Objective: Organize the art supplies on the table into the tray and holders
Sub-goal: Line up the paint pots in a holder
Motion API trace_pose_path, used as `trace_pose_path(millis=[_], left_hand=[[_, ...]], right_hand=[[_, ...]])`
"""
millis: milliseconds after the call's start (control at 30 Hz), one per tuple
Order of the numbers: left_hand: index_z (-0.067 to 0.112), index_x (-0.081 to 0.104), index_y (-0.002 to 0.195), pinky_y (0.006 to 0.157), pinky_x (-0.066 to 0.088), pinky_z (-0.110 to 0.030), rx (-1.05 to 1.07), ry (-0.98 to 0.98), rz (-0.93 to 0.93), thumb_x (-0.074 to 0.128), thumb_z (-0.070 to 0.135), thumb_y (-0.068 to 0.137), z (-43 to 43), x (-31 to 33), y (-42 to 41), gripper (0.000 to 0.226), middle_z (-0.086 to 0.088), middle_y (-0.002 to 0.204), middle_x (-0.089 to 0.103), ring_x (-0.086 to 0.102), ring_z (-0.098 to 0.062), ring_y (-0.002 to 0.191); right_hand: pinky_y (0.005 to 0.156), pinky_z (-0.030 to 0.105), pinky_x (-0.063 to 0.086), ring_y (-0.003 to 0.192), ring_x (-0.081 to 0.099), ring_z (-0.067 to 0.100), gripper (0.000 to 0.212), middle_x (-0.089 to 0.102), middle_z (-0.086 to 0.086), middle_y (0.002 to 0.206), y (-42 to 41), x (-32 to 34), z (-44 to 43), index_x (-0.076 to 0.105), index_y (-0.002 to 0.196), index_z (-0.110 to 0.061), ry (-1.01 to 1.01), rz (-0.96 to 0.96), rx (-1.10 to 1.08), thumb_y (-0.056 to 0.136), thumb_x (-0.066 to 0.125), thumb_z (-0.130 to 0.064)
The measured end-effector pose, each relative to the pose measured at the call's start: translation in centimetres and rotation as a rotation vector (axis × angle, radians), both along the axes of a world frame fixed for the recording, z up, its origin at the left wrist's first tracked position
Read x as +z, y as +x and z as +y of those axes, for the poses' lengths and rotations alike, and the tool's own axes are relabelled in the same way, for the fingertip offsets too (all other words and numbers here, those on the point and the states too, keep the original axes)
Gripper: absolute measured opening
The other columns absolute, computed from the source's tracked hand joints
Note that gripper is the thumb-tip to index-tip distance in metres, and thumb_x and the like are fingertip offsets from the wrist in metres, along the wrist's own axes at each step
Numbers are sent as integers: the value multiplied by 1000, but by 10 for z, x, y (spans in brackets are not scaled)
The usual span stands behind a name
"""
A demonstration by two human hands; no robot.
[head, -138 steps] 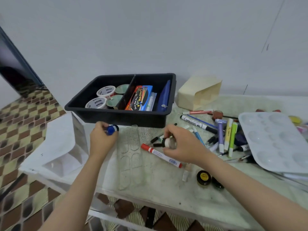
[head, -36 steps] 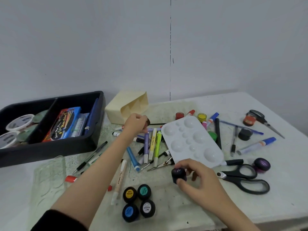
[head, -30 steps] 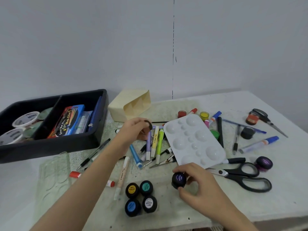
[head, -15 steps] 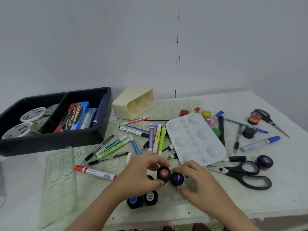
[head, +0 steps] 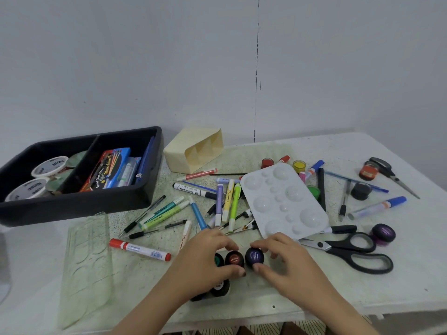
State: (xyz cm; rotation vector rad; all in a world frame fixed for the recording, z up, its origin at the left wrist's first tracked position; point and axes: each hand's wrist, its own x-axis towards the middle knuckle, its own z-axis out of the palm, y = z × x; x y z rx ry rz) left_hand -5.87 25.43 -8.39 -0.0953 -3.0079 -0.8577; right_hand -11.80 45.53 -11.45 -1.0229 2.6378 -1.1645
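Observation:
Near the table's front edge my left hand [head: 205, 259] pinches a red-lidded paint pot [head: 234, 258] between thumb and fingers. Beside it my right hand [head: 283, 259] pinches a purple-lidded paint pot [head: 254, 255]. The two pots touch each other. More black pots [head: 221, 287] sit under and behind my left hand, partly hidden. A black divided tray [head: 79, 206] stands at the back left with tubs and a marker box inside. A cream holder [head: 193, 151] lies on its side behind the pens.
Loose pens and markers [head: 225, 201] lie scattered mid-table. A white palette [head: 283, 201] sits to their right, black scissors [head: 350, 250] and a purple pot [head: 383, 234] further right. A clear plastic insert [head: 87, 262] lies at the left. A red marker [head: 140, 249] lies beside it.
My left hand has come down from the pens with the red-lidded pot and set it beside the purple-lidded pot in my right hand. The view shifted slightly.

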Motion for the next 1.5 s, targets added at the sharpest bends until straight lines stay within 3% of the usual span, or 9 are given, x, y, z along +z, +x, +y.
trace_pose_path(millis=[300, 433, 733, 833, 933, 1033, 1167, 1333, 1500], left_hand=[[42, 60, 99, 85, 41, -15, 86, 89, -45, 71, 37, 75, 7, -3, 0, 26, 24, 101, 54, 47, 8, 96], [45, 59, 91, 80, 41, -12, 146, 182, -63, 75, 33, 72, 6, -5, 2, 27, 24, 99, 56, 50, 7, 95], [49, 59, 93, 76, 37, -6, 186, 233, -27, 77, 34, 71, 1, -8, 9, 32, 25, 102, 59, 51, 8, 95], [47, 60, 96, 77, 37, -8, 223, 258, 36, 74, 35, 76, -3, -12, 14, 28, 26, 101, 60, 51, 9, 97], [44, 63, 96, 79, 41, -14, 287, 333, 86, 71, 29, 80, -8, -12, 15, 23, 24, 99, 63, 54, 7, 95], [40, 67, 96, 78, 46, -18, 333, 455, 109, 66, 20, 84, -13, -9, 11, 23, 22, 93, 66, 59, 3, 90], [31, 66, 103, 77, 50, -16, 369, 780, 108, 59, 11, 89, -11, 9, 3, 25, 11, 102, 69, 63, 0, 93], [18, 63, 113, 83, 55, -31, 382, 1319, -46, 56, 14, 87, -11, 21, -15, 27, -3, 109, 70, 67, -20, 96], [9, 67, 103, 75, 57, -29, 563, 1351, -13, 49, -6, 89, -23, 15, -25, 26, -4, 112, 65, 63, -20, 93]], right_hand=[[86, 14, 38, 102, 48, -4, 28, 50, -21, 104, -16, 6, 10, 66, 105, -38, -94, 47, -172, 80, 58, -48], [94, 33, 35, 116, 43, 22, 30, 53, 3, 124, -44, 13, 28, 65, 116, -26, 98, 189, -488, 85, 63, -25], [85, 34, 44, 102, 53, 20, 22, 61, 2, 114, -69, 23, 38, 66, 105, -32, 64, -172, -542, 86, 62, -22], [73, 29, 41, 91, 54, 15, 14, 62, -1, 102, -70, 25, 35, 69, 93, -30, -64, -300, -506, 84, 67, -19], [69, 24, 46, 88, 60, 15, 14, 68, 0, 95, -69, 32, 30, 71, 85, -21, -398, -469, -499, 87, 63, -10], [72, 26, 52, 91, 64, 19, 17, 70, 5, 99, -67, 39, 24, 71, 90, -14, -671, -626, -488, 90, 57, -5], [68, 20, 55, 87, 64, 15, 17, 70, 2, 95, -62, 45, 13, 71, 92, -14, -802, -632, -451, 90, 57, -4], [64, 18, 54, 75, 66, 8, 17, 72, 0, 86, -48, 49, -7, 71, 90, -11, -909, -720, -363, 89, 57, -1], [60, 19, 54, 70, 67, 7, 18, 72, -1, 84, -38, 47, -18, 70, 91, -14, -761, -721, -263, 91, 56, -3]])
